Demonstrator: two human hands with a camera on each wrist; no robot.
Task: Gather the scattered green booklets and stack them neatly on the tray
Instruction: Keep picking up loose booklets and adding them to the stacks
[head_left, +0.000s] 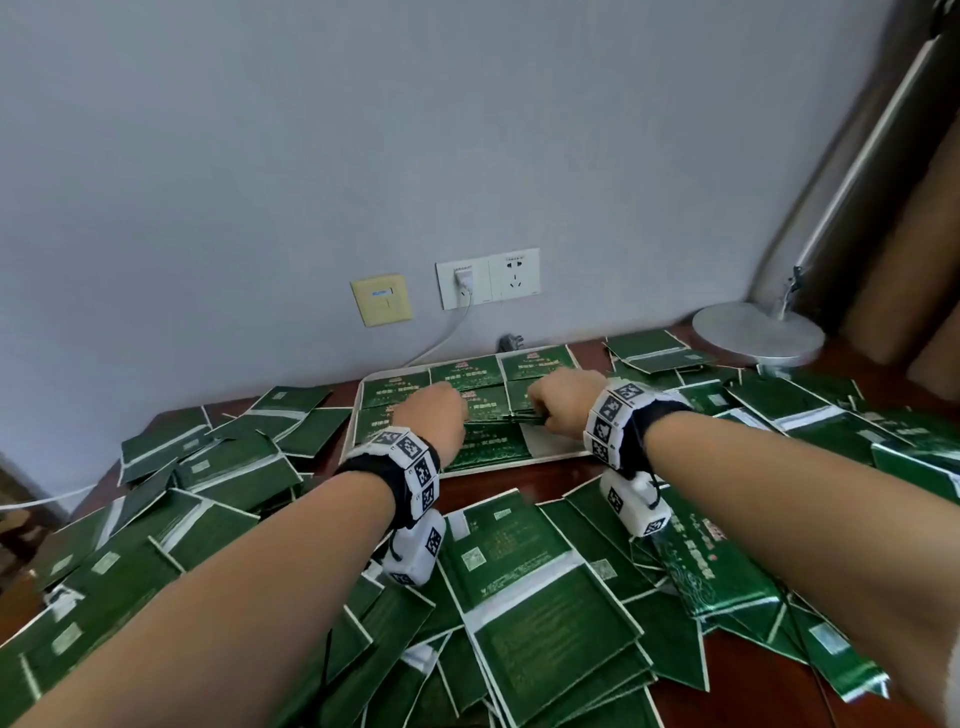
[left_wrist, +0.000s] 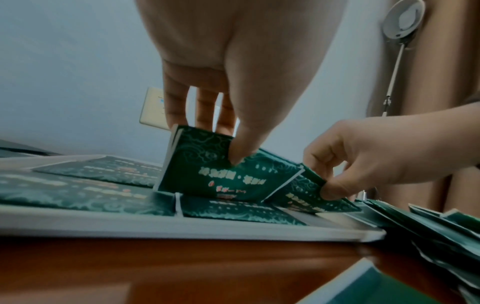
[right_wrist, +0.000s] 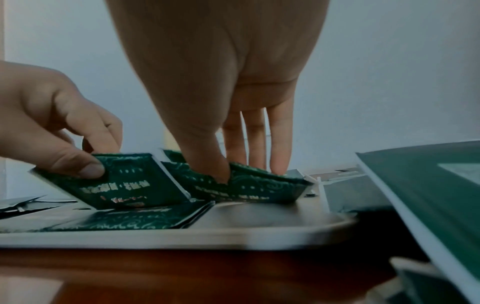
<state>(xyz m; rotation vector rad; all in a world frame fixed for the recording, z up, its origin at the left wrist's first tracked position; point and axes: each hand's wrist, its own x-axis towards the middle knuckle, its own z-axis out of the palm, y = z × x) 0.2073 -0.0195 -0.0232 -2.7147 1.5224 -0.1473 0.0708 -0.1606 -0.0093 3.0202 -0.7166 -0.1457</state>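
The left hand (head_left: 434, 415) pinches one green booklet (left_wrist: 207, 174) between thumb and fingers, tilted on edge over the tray (head_left: 550, 454). The right hand (head_left: 563, 405) pinches a second booklet (right_wrist: 259, 185) just beside it, at 3 o'clock from the first. Both booklets are dark green with a pale swirl pattern, light printed text and white edges. More booklets lie flat in rows on the tray, at 12 o'clock on the worktop (head_left: 498, 480). Loose booklets (head_left: 524, 582) lie scattered and overlapping on the worktop from 3 through 6 to 9 o'clock of the tray.
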